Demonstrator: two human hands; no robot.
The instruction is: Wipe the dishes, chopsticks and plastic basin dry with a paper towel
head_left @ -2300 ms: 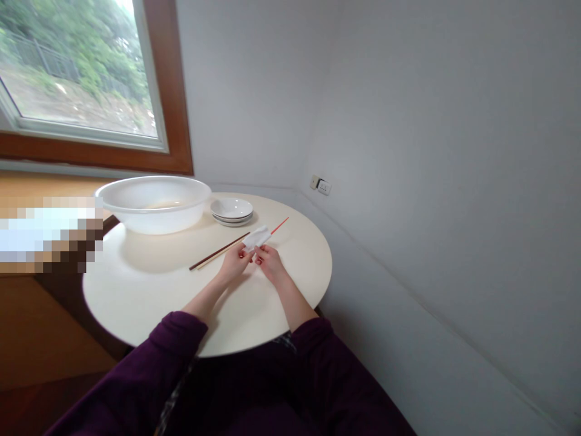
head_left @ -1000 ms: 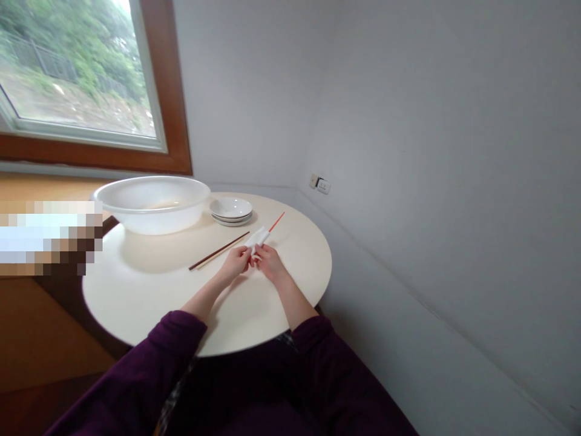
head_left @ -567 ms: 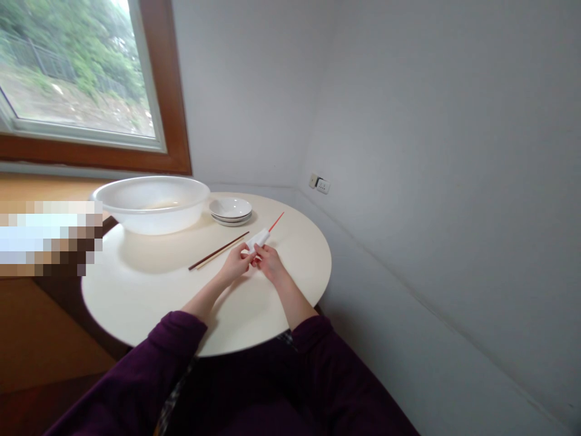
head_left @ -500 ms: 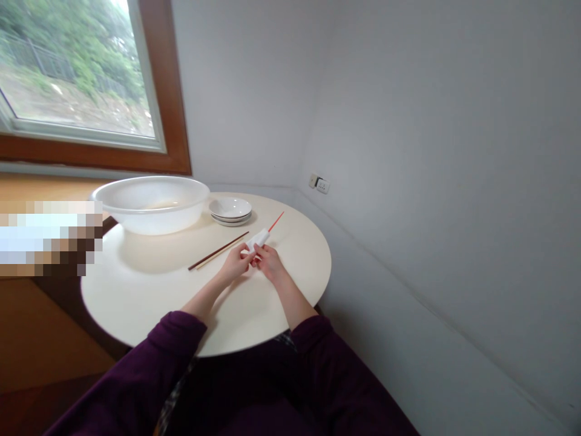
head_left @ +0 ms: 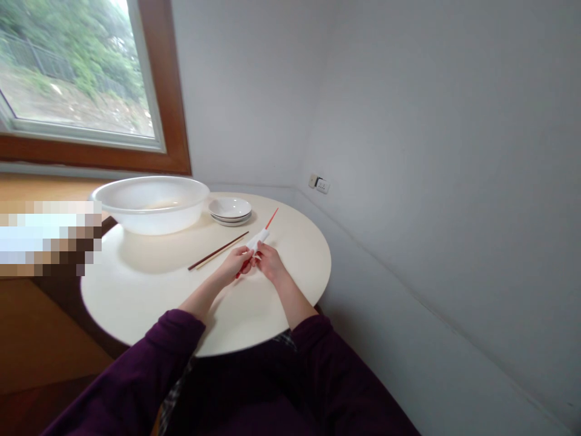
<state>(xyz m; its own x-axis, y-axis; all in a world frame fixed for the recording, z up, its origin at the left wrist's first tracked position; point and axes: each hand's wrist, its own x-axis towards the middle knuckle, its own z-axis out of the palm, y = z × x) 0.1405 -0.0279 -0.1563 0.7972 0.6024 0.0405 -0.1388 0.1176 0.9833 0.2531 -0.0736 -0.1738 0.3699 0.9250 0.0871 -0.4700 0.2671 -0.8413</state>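
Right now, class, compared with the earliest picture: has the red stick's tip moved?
Yes. Judged against the wall socket, the tip of the red stick has shifted left and a little higher in the view.

The left sleeve [head_left: 136,363] and right sleeve [head_left: 349,369], low in the frame, are plain dark purple, each ending in thick, bunched folds that leave the left hand [head_left: 236,261] and right hand [head_left: 269,263] bare. Between them, left of bottom centre, shows black-and-white checked fabric [head_left: 171,393], partly shaded.
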